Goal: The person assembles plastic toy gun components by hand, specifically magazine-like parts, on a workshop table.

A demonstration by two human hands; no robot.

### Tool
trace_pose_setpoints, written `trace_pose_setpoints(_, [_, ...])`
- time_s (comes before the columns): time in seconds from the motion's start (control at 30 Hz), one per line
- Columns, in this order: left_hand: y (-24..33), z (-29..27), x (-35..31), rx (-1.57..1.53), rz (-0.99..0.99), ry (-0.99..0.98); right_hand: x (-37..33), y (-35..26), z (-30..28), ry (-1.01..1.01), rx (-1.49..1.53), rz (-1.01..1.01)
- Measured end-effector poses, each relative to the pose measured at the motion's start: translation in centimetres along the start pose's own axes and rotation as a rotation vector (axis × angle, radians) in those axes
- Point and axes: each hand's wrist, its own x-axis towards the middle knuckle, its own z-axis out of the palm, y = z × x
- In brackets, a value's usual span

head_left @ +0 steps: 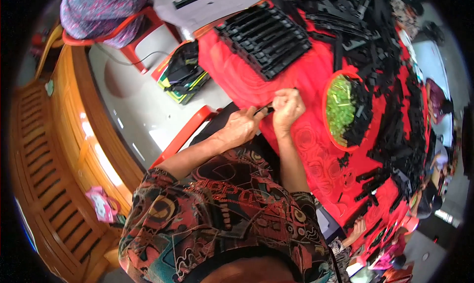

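— Where is the small black part (pixel 270 109)?
— It is held between the two hands, above the near left edge of the red table (pixel 311 159), in front of the patterned shirt (pixel 222 204).

— Which way does it point?
— Its long axis goes on a slant, from the left hand (pixel 241 126) up toward the right hand (pixel 289 107), so one end points away from the person and to the right. A dark tip shows also above the right hand, but I cannot tell if it belongs to the same part.

— And how are the fingers?
— The left fingers are bent and pinch the lower end. The right fingers are folded closely, like a fist, around the upper end.

— Is there a container?
— Yes, a round basin (pixel 325 110) with an orange-red rim, to the right of the hands. Its left half carries yellow-green pieces (pixel 340 108), and its right half carries black pieces (pixel 363 108).

— What lies near the table's edges?
— Near the far left corner is a block of long black parts (pixel 264 40), lying parallel. Along the far edge is a loose black heap (pixel 345 16).
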Motion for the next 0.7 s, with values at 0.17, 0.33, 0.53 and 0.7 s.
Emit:
trace_pose_setpoints(0.17, [0.4, -1.1, 0.4, -0.131, -0.07, -0.027, -0.2, -0.2, 0.6, -0.099, -0.093, -0.08])
trace_pose_setpoints(0.33, [0.1, -0.4, 0.2, -0.071, -0.045, -0.025, -0.6, -4.4, 1.0, -0.112, -0.057, -0.191])
trace_pose_setpoints(0.53, [0.0, 0.1, 1.0, -0.101, 0.009, 0.128, -0.9, -9.4, -2.4, -0.058, -0.491, -0.409])
trace_pose_setpoints(0.7, [0.1, 0.0, 1.5, -0.117, -0.125, 0.001, 2.2, -11.9, -7.5, 0.045, -1.049, -0.251])
